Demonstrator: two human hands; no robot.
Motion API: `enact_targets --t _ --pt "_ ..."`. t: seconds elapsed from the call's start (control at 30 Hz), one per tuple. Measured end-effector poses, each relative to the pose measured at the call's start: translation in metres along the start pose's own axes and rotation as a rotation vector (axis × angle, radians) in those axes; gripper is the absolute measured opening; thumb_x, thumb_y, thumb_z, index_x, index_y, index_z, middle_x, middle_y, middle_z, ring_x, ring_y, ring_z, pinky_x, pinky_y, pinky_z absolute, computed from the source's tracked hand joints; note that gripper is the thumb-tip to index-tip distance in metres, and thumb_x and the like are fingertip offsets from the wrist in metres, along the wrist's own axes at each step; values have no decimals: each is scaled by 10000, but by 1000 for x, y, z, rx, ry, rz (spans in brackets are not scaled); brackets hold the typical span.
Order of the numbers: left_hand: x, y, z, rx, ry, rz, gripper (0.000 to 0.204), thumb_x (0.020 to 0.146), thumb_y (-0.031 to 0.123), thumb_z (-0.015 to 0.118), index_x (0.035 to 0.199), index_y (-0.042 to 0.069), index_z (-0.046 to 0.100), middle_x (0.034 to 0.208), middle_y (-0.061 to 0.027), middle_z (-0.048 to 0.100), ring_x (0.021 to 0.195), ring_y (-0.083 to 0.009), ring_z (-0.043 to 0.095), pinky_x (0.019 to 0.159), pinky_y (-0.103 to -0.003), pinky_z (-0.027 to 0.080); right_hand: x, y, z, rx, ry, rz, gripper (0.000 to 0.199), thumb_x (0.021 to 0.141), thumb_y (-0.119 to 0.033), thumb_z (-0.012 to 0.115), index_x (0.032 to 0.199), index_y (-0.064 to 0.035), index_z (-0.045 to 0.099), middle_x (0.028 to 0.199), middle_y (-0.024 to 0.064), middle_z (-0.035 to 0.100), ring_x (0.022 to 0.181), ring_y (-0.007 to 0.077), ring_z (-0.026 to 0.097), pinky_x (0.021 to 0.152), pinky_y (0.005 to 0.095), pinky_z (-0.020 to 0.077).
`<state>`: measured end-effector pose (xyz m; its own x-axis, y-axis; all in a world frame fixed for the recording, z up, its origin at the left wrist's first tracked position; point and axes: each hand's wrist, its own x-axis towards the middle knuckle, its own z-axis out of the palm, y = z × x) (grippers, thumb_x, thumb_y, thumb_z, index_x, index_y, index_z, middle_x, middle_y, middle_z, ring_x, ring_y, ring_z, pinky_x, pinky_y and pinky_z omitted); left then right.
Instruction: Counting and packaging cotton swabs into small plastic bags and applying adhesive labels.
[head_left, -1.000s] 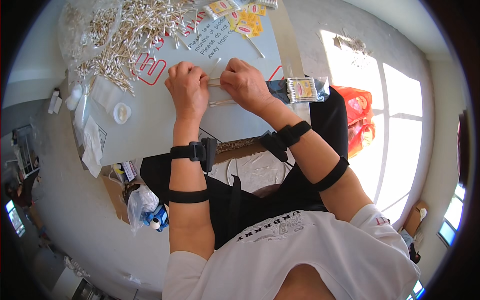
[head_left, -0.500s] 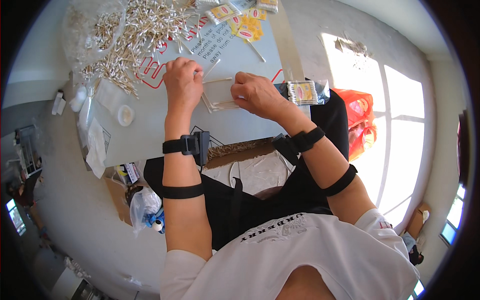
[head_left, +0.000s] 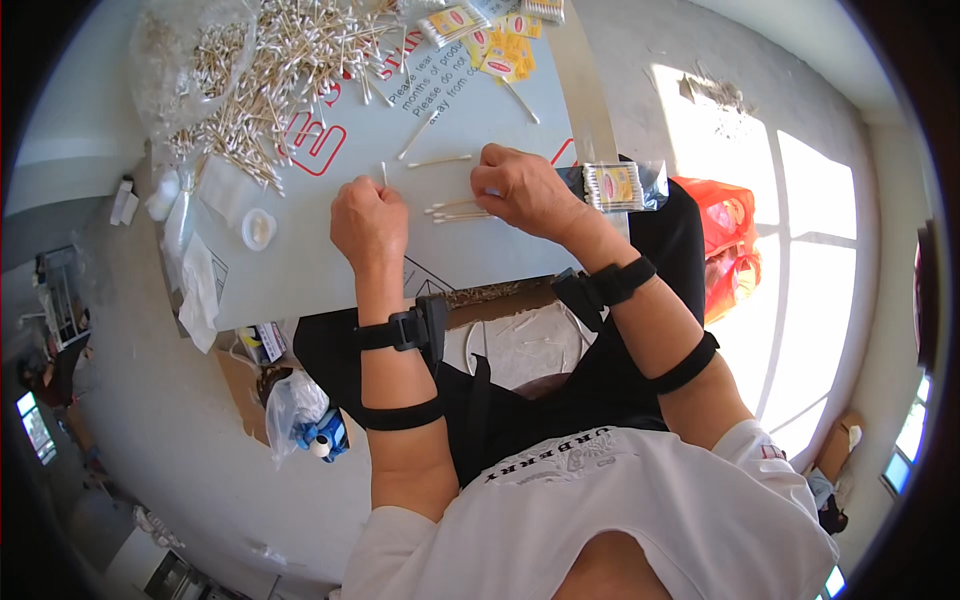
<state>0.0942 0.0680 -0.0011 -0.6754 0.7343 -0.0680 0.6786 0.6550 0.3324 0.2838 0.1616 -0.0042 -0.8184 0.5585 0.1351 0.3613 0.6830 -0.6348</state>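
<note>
My left hand is closed near the middle of the board, with one cotton swab sticking up out of its fingers. To its right, my right hand is closed around a few cotton swabs, whose tips point left and lie low over the board. Its curled fingers hide the other ends. Between the hands and a little farther off lies a loose swab. Another loose swab slants beyond it. A packed bundle of swabs with a yellow label rests beside my right wrist.
A big heap of cotton swabs and a clear plastic bag cover the far left of the grey board. Yellow cards lie at the far right. A small white tub stands left. A red bag is beyond my right knee.
My left hand has come nearer to me and closed, with a swab now upright in it. The slanted swab beside the bundle is gone from its place. My right hand has barely moved.
</note>
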Motion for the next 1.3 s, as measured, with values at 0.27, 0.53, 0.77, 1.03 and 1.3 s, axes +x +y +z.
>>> enact_targets --t 0.27,0.53,0.77,1.03,1.3 --pt "61 3 2 -171 107 381 133 792 145 709 762 49 622 795 -127 622 787 -354 602 688 -467 477 4 -4 0 10 -24 -29 87 756 -70 679 756 -44 596 832 101 548 772 303 603 679 396 495" --pt "76 40 1 -202 100 172 284 811 295 694 785 15 653 837 -149 665 792 -350 639 716 -469 506 -2 -3 -6 99 46 54 132 761 -136 694 756 -48 595 828 112 561 761 323 612 660 428 500" --pt "95 37 -10 55 -31 30 215 787 185 606 888 10 680 989 -219 693 946 -388 669 787 -446 533 20 23 -25 -184 563 523 138 804 -175 689 842 -65 615 907 121 600 863 338 621 708 441 504" --pt "45 5 -3 -160 -103 319 66 767 54 666 832 61 676 852 -127 624 838 -342 613 709 -449 495 62 52 -22 -204 321 272 88 829 -147 634 870 -70 645 932 120 606 929 326 614 776 428 512" --pt "-3 20 6 -204 28 598 185 752 29 707 912 94 642 999 -49 538 979 -290 505 863 -449 420 42 23 -4 193 494 269 156 802 -78 650 952 -42 669 977 148 617 851 343 637 761 414 528"
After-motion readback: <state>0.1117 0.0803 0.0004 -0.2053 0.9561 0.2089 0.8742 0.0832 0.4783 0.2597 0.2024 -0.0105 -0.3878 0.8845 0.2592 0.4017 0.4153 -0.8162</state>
